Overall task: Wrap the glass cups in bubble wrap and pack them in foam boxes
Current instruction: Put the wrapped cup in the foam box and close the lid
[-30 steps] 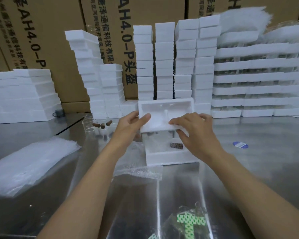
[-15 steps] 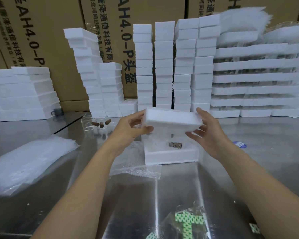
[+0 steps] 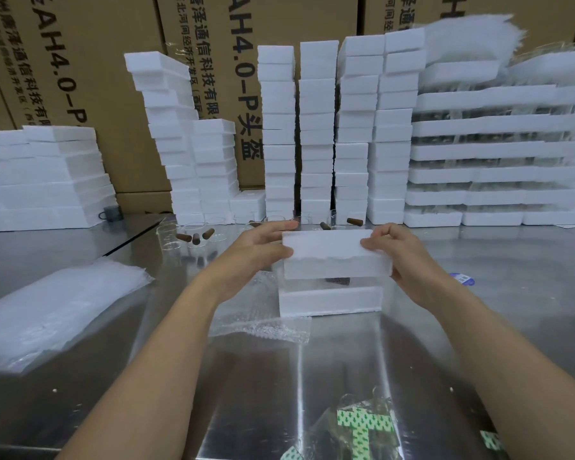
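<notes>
Foam lid (image 3: 332, 250) held over foam box (image 3: 329, 302), cartons (image 3: 113, 71) marked "AH4.0-P"

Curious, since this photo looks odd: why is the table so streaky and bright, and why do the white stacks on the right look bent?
Head view: the metal table mirrors light as bright streaks; the wide-angle lens bows the foam trays near the right edge; the foam lid, gripped by left hand and right hand, is sharp.

Foam lid (image 3: 336, 257) hides most contents of the lower foam box (image 3: 329, 302); only a dark bit (image 3: 338, 280) shows
</notes>
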Demonstrator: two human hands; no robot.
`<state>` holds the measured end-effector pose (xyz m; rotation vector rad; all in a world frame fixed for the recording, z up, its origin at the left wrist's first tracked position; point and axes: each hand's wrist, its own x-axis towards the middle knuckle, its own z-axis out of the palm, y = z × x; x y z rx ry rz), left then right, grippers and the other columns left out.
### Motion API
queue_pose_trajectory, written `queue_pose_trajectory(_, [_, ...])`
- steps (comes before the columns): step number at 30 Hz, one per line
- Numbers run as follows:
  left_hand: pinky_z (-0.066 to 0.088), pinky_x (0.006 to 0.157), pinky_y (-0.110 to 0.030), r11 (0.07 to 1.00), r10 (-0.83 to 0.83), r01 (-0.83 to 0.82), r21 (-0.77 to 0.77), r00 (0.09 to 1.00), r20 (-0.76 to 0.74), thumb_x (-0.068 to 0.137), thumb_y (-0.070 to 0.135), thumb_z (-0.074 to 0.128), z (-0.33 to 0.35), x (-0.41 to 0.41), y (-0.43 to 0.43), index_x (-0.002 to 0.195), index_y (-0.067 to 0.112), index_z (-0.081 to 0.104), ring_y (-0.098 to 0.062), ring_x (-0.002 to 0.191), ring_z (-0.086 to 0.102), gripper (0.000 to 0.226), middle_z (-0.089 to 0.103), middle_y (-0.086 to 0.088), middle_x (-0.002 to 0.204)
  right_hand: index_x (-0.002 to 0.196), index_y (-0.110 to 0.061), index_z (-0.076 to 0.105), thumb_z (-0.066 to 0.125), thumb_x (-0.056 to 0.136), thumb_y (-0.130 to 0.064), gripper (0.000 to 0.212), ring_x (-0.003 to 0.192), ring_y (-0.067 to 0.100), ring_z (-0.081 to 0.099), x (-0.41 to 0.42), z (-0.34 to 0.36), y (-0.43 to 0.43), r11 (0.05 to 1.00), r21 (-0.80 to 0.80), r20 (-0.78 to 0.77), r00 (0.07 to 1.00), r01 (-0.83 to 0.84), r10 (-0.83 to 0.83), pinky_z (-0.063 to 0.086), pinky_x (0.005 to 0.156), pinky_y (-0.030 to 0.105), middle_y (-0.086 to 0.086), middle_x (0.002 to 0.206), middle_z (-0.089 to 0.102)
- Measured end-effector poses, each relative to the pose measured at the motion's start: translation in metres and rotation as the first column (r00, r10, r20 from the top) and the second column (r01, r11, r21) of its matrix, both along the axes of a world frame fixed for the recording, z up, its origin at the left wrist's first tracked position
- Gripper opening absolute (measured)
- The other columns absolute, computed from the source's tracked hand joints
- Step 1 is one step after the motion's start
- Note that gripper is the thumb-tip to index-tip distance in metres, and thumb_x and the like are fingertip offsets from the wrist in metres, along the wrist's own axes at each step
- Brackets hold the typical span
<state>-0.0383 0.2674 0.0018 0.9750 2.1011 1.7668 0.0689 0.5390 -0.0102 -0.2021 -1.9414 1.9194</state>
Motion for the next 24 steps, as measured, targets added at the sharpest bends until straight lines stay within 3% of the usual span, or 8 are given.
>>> queue_pose_trajectory(2, [0.05, 0.102, -0.027, 1.0, 0.015, -0.015, 0.016, 1.0, 0.023, 0.1, 0.011, 0.07, 0.002, 0.001, -0.001, 0.137, 0.037, 0.071, -0.001, 0.117, 0.07, 0.046, 0.076, 0.019, 0.122, 0.073, -0.029, 0.059, 0.081, 0.086, -0.024, 0.027, 0.067, 0.01, 0.049, -0.002, -0.002, -0.001, 0.998, 0.059, 0.014, 1.0, -0.012, 0.011, 0.032, 0.061, 0.028, -0.007, 0.075, 0.053])
queue_pose_trajectory(6, [0.052, 0.1, -0.022, 0.998, 0.046, -0.047, 0.033, 0.998, 0.038, 0.101, 0.01, 0.066, 0.006, 0.004, -0.003, 0.138, 0.035, 0.071, -0.008, 0.124, 0.068, 0.044, 0.067, 0.005, 0.139, 0.082, -0.028, 0.058, 0.081, 0.088, -0.036, 0.025, 0.077, 0.016, 0.044, -0.004, -0.006, -0.008, 0.986, 0.166, 0.01, 1.0, 0.007, -0.009, 0.031, 0.067, 0.03, 0.0, 0.086, 0.049])
queue_pose_trajectory(9, [0.057, 0.087, -0.019, 1.0, 0.021, -0.021, 0.016, 0.998, 0.056, 0.103, 0.005, 0.06, 0.006, 0.003, -0.007, 0.141, 0.028, 0.068, -0.011, 0.118, 0.072, 0.045, 0.071, 0.005, 0.136, 0.079, -0.031, 0.058, 0.08, 0.088, -0.041, 0.027, 0.069, 0.01, 0.043, -0.005, -0.009, -0.012, 0.974, 0.225, -0.019, 1.0, 0.025, -0.021, 0.029, 0.066, 0.031, -0.007, 0.082, 0.049])
queue_pose_trajectory(12, [0.058, 0.085, -0.02, 1.0, -0.008, 0.006, 0.017, 0.995, 0.1, 0.104, 0.004, 0.058, 0.004, -0.002, -0.013, 0.143, 0.027, 0.067, -0.015, 0.12, 0.071, 0.046, 0.076, 0.008, 0.13, 0.079, -0.03, 0.057, 0.079, 0.089, -0.044, 0.028, 0.065, 0.005, 0.044, -0.003, -0.009, -0.016, 0.967, 0.255, -0.042, 0.999, 0.015, -0.004, 0.03, 0.065, 0.032, -0.008, 0.081, 0.049])
queue_pose_trajectory(18, [0.056, 0.097, -0.026, 0.993, -0.108, 0.099, 0.072, 0.984, 0.144, 0.096, 0.004, 0.069, -0.002, -0.011, -0.02, 0.148, 0.025, 0.063, -0.019, 0.125, 0.07, 0.056, 0.074, 0.002, 0.134, 0.093, -0.019, 0.064, 0.081, 0.089, -0.04, 0.027, 0.106, 0.014, 0.063, -0.003, -0.009, -0.016, 0.962, 0.271, -0.078, 0.997, 0.024, -0.003, 0.042, 0.086, 0.03, -0.003, 0.109, 0.067])
queue_pose_trajectory(21, [0.053, 0.108, -0.033, 0.988, -0.135, 0.124, 0.092, 0.982, 0.129, 0.086, 0.007, 0.075, -0.002, -0.014, -0.022, 0.147, 0.026, 0.064, -0.022, 0.129, 0.067, 0.064, 0.072, -0.006, 0.139, 0.089, -0.018, 0.063, 0.08, 0.09, -0.035, 0.024, 0.089, 0.012, 0.058, -0.003, -0.008, -0.016, 0.965, 0.26, -0.114, 0.993, 0.031, -0.001, 0.04, 0.08, 0.028, -0.01, 0.093, 0.063])
queue_pose_trajectory(24, [0.05, 0.114, -0.038, 0.988, -0.151, 0.145, 0.053, 0.98, 0.127, 0.087, 0.005, 0.077, -0.003, -0.015, -0.022, 0.142, 0.031, 0.068, -0.025, 0.133, 0.065, 0.062, 0.07, -0.007, 0.141, 0.082, -0.02, 0.062, 0.079, 0.091, -0.033, 0.023, 0.077, 0.012, 0.047, -0.002, -0.008, -0.015, 0.961, 0.273, -0.121, 0.993, 0.03, 0.003, 0.032, 0.069, 0.03, -0.007, 0.082, 0.055])
